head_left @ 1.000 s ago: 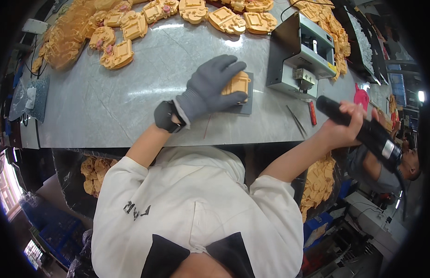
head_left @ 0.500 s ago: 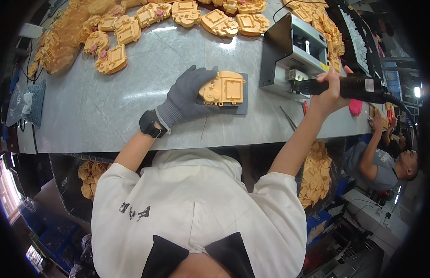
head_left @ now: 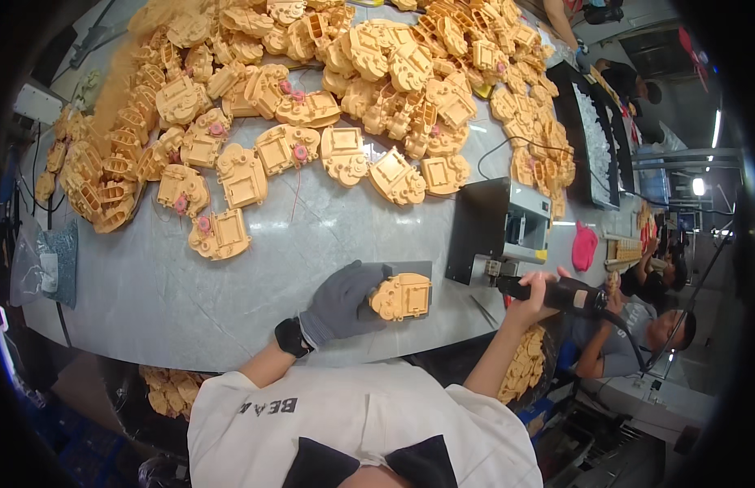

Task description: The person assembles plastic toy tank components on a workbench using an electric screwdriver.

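Note:
My left hand (head_left: 341, 302), in a grey glove, grips the left side of an orange-yellow plastic housing (head_left: 406, 295). The housing rests on a dark grey plate (head_left: 421, 267) on the table. Out to the right, my bare right hand (head_left: 534, 299) is wrapped round a black electric screwdriver (head_left: 574, 298), held level with its cord trailing right. Its tip points left and meets the front of a black and grey screw feeder (head_left: 501, 228); whether a screw is on the bit is too small to tell.
Many similar housings (head_left: 394, 61) lie heaped across the far table, some with pink parts (head_left: 301, 152). Tweezers (head_left: 482, 311) lie below the feeder, a pink cloth (head_left: 584, 246) farther right. A bag of small parts (head_left: 56, 264) is at left. Co-workers (head_left: 638, 325) sit at right.
The view has tilted up, so the table sits lower and more of the heap shows. My left hand stays on the housing; the screwdriver tip stays at the feeder's front.

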The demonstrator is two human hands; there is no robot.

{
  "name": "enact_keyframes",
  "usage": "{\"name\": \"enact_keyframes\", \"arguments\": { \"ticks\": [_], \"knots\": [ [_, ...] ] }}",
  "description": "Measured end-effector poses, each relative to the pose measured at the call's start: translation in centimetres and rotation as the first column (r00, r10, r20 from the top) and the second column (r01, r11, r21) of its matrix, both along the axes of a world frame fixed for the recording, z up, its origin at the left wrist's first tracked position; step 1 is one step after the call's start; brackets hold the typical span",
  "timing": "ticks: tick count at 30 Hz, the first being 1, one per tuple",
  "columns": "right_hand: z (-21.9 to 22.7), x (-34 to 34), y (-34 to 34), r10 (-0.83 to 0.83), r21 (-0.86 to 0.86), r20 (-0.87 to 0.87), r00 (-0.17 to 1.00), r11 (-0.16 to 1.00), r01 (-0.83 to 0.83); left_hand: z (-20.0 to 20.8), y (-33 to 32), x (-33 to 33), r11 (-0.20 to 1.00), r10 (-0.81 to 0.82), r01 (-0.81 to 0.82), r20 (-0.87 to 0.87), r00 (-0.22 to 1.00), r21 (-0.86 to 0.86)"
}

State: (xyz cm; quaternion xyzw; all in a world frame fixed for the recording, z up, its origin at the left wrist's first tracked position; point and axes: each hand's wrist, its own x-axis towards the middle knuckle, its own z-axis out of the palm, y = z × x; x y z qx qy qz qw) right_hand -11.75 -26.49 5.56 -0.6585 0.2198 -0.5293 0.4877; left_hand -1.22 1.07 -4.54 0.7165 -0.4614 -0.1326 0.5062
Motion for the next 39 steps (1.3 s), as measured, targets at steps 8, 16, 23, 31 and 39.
{"name": "enact_keyframes", "arguments": {
  "ticks": [8,16,23,31,39],
  "knots": [
    [0.9,-0.9,-0.2,0.067,0.021,0.060,0.996,0.997,-0.068,1.6,-0.1,-1.0,0.999,0.021,-0.024,0.065,0.998,0.036],
    [1.3,-1.6,-1.2,0.079,0.032,0.041,0.996,0.996,-0.080,-2.2,-0.1,-3.2,0.992,0.128,-0.128,-0.026,0.991,0.009],
    [1.1,-2.7,-1.5,0.152,0.061,0.107,0.983,0.985,-0.159,-0.4,-0.6,-3.9,0.993,0.110,-0.114,0.133,0.985,0.020],
    [1.0,-1.9,-2.2,0.241,0.084,0.119,0.963,0.964,-0.252,0.8,-1.6,-3.7,0.989,0.102,-0.139,0.418,0.903,0.059],
    [0.7,-2.1,-2.0,0.280,0.128,0.123,0.952,0.947,-0.295,-0.3,-3.3,-2.8,0.989,0.109,-0.135,0.314,0.943,0.062]
  ]
}}
